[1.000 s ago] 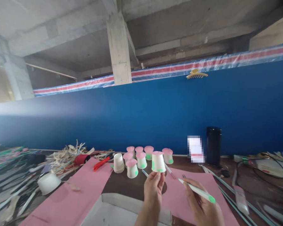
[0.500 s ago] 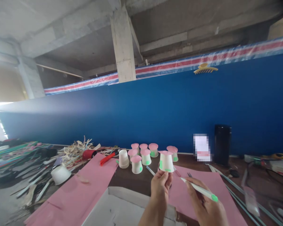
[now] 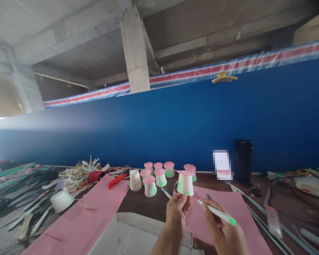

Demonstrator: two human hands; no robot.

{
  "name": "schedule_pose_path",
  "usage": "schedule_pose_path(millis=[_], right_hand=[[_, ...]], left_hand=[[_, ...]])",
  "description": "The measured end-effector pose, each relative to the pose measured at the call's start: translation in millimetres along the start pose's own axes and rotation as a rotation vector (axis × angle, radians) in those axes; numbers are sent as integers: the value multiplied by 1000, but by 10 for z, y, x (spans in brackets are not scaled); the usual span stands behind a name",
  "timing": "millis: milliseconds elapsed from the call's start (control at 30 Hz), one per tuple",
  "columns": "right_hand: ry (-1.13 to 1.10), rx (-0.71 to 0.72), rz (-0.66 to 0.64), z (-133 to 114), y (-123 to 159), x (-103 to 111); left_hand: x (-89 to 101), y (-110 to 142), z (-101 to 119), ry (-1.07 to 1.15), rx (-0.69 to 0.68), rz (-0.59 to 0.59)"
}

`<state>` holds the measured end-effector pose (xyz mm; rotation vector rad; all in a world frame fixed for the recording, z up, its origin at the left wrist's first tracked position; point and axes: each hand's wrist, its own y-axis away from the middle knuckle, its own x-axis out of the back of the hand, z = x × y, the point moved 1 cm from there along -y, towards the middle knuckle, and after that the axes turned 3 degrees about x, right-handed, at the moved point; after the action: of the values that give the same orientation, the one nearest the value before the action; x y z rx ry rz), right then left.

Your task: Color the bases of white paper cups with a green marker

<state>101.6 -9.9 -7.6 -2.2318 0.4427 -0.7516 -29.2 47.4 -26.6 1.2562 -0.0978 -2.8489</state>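
Note:
My left hand pinches the lower rim of an upside-down white paper cup, which has a pink paper disc on top and green patches on its side. In my right hand lies a white marker with a green end, its tip pointing left, a little below and right of the cup, apart from it. Behind the held cup stand several similar pink-topped cups, some with green marks. A plain white cup stands upside down to their left.
Pink paper sheets lie left and right, with a shallow white box between them. Red-handled scissors, a tipped white cup and tangled strips lie left. A black cylinder and pale tubes stand or lie right. A blue partition rises behind.
The whole view has shifted slightly, so things appear further left. Both hands keep their holds on the cup and the marker; the marker tip stays close beside the cup.

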Motion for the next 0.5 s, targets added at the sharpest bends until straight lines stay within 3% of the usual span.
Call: schedule_pose_path(millis=[500], right_hand=[[-12, 46, 16, -52, 8, 16]], left_hand=[[14, 1, -53, -176, -2, -46]])
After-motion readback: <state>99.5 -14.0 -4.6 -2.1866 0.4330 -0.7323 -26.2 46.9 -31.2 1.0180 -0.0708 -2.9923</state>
